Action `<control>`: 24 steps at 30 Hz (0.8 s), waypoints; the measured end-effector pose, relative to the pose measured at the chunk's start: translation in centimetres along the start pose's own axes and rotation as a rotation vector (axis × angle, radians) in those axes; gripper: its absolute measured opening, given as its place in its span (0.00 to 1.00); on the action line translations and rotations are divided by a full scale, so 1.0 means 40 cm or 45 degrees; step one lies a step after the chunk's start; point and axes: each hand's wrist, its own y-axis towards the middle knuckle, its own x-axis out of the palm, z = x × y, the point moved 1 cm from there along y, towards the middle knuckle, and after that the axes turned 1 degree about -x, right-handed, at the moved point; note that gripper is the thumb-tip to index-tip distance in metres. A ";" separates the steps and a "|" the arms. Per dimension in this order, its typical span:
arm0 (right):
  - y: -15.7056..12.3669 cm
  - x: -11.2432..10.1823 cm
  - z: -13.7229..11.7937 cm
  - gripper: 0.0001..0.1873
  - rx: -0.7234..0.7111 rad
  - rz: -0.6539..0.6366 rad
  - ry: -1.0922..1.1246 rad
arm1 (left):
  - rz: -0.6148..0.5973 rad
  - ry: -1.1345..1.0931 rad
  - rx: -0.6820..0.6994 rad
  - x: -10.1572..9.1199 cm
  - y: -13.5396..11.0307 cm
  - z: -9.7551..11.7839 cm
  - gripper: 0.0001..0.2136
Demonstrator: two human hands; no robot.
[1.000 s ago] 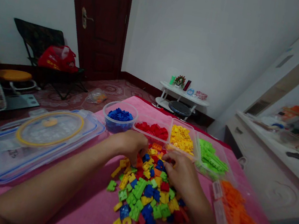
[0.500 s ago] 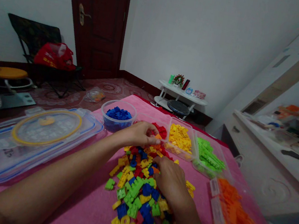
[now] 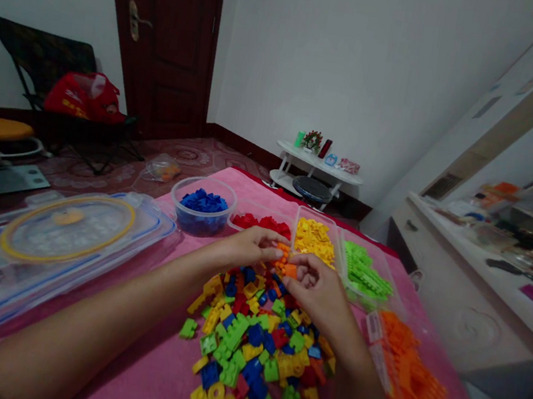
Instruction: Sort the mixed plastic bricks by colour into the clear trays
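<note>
Over the far end of a mixed pile of toy building bricks (image 3: 251, 342), my two hands meet. My left hand (image 3: 254, 246) is closed on orange bricks (image 3: 282, 251), thumb and fingers around them. Close against it, my right hand (image 3: 317, 287) pinches an orange brick (image 3: 290, 271) between thumb and curled fingers. Whether the orange pieces are joined, I cannot tell. Yellow, green, blue, red and some orange bricks lie loose in the pile beneath, partly hidden by my hands.
Beyond the pile stand clear tubs of blue bricks (image 3: 203, 201), red bricks (image 3: 262, 224), yellow bricks (image 3: 315, 240) and green bricks (image 3: 365, 269). A tub of orange bricks (image 3: 410, 377) sits at right. Stacked clear lids (image 3: 61, 248) lie at left on the pink cloth (image 3: 133, 367).
My right hand has lifted from the pile and come up beside my left hand, now with an orange brick. More orange bricks show at my left fingertips. The view has shifted slightly.
</note>
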 end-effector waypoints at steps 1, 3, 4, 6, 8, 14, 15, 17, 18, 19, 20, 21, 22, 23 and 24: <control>0.000 0.001 -0.004 0.14 -0.003 0.013 0.078 | -0.023 -0.029 -0.011 0.004 0.000 -0.001 0.22; 0.002 0.007 -0.008 0.18 -0.012 0.044 0.169 | -0.045 -0.099 -0.032 0.010 -0.001 -0.004 0.24; 0.002 0.009 -0.008 0.20 -0.019 0.056 0.195 | -0.049 -0.127 -0.037 0.012 -0.002 -0.005 0.23; 0.002 0.013 -0.006 0.24 -0.032 0.053 0.226 | -0.077 -0.133 -0.030 0.017 -0.001 -0.009 0.21; -0.001 0.016 -0.004 0.28 -0.027 0.012 0.233 | -0.114 -0.089 -0.021 0.026 -0.001 -0.014 0.17; -0.018 0.013 -0.021 0.25 -0.080 -0.067 0.153 | -0.115 -0.129 -0.112 0.061 -0.009 -0.025 0.29; -0.018 0.005 -0.024 0.22 -0.079 -0.048 0.123 | -0.126 -0.144 -0.136 0.065 -0.012 -0.025 0.32; -0.019 -0.027 -0.030 0.17 -0.059 -0.001 0.026 | -0.136 -0.163 -0.148 0.068 -0.016 -0.023 0.35; -0.020 -0.052 -0.029 0.15 -0.043 0.029 -0.045 | -0.144 -0.157 -0.139 0.068 -0.017 -0.022 0.35; -0.023 -0.084 -0.025 0.14 -0.021 0.064 -0.136 | -0.154 -0.135 -0.128 0.067 -0.017 -0.022 0.35; -0.029 -0.121 -0.017 0.13 0.006 0.113 -0.247 | -0.163 -0.100 -0.122 0.066 -0.017 -0.021 0.34; -0.038 -0.164 -0.003 0.13 0.044 0.171 -0.370 | -0.169 -0.058 -0.115 0.064 -0.016 -0.021 0.33; -0.050 -0.209 0.016 0.13 0.105 0.234 -0.497 | -0.172 -0.014 -0.106 0.063 -0.014 -0.022 0.32; -0.065 -0.254 0.040 0.12 0.172 0.305 -0.626 | -0.170 0.029 -0.096 0.061 -0.012 -0.023 0.32; -0.082 -0.298 0.066 0.12 0.248 0.386 -0.734 | -0.163 0.063 -0.081 0.059 -0.010 -0.024 0.32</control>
